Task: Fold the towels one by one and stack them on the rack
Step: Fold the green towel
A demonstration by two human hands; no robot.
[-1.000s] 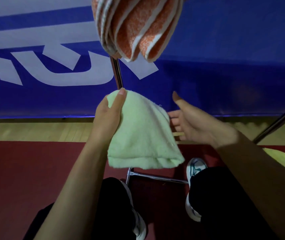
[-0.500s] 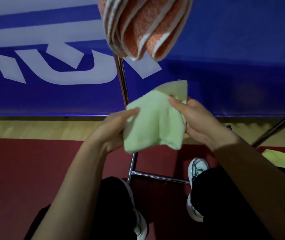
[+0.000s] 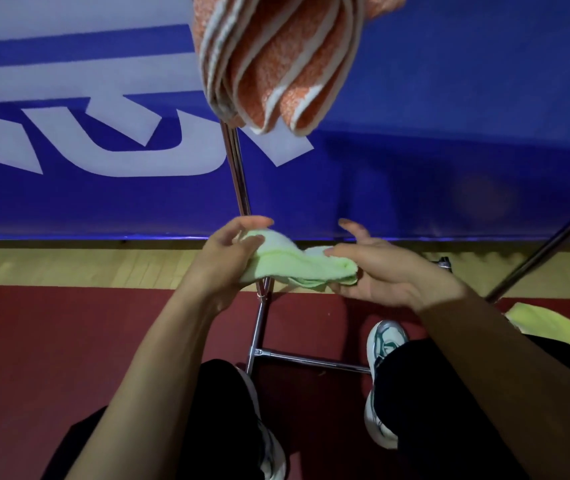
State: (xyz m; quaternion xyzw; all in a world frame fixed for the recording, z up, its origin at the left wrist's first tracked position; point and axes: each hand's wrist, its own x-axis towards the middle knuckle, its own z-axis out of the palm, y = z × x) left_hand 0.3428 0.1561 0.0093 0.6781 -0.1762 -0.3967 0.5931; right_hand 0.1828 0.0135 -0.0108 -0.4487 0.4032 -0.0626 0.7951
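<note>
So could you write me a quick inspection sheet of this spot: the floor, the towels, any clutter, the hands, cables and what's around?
Surface: red floor mat meeting a strip of wooden floor.
Job's things: folded green towel held flat between both hands; orange striped towel hanging on the metal rack.
Clutter: yellow-green cloth at the right edge.
Hands: left hand grips the towel's left end; right hand pinches its right end.
Cables: nothing seen.
Surroundings: blue banner with white lettering behind the rack.
</note>
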